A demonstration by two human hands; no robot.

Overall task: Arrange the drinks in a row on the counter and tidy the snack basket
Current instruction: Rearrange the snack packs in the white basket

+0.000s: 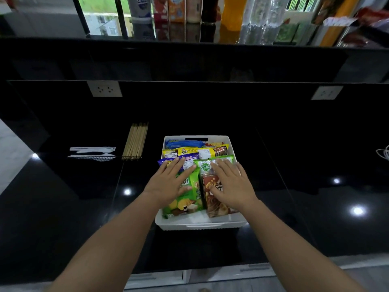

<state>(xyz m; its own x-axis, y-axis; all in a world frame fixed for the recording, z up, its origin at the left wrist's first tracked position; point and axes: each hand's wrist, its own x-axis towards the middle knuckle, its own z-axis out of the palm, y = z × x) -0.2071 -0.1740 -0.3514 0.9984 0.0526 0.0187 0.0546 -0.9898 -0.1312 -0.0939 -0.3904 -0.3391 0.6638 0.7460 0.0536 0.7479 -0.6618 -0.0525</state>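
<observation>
A white snack basket (pixel 200 225) sits on the black counter in front of me, filled with snack packets laid flat. My left hand (pixel 170 182) rests flat, fingers spread, on a green chip bag (pixel 185 203) and a purple packet (pixel 190 158). My right hand (pixel 230 184) lies flat on a brown snack bag (pixel 212 204) and a light green packet (pixel 203 166). Yellow packets (pixel 189 152) and a blue one (pixel 183 142) fill the far end. On the raised ledge at the back stand the drinks in a row: a white bottle (pixel 140 7), cartons (pixel 175 9), an orange bottle (pixel 232 13), a clear bottle (pixel 259 17).
Wooden chopsticks (pixel 135 141) and white plastic cutlery (pixel 92 152) lie left of the basket. Two wall sockets (pixel 104 88) (pixel 327 92) sit in the black backsplash. More packets and boxes (pixel 336 20) crowd the ledge's right end. A white cable (pixel 384 153) shows at the right edge.
</observation>
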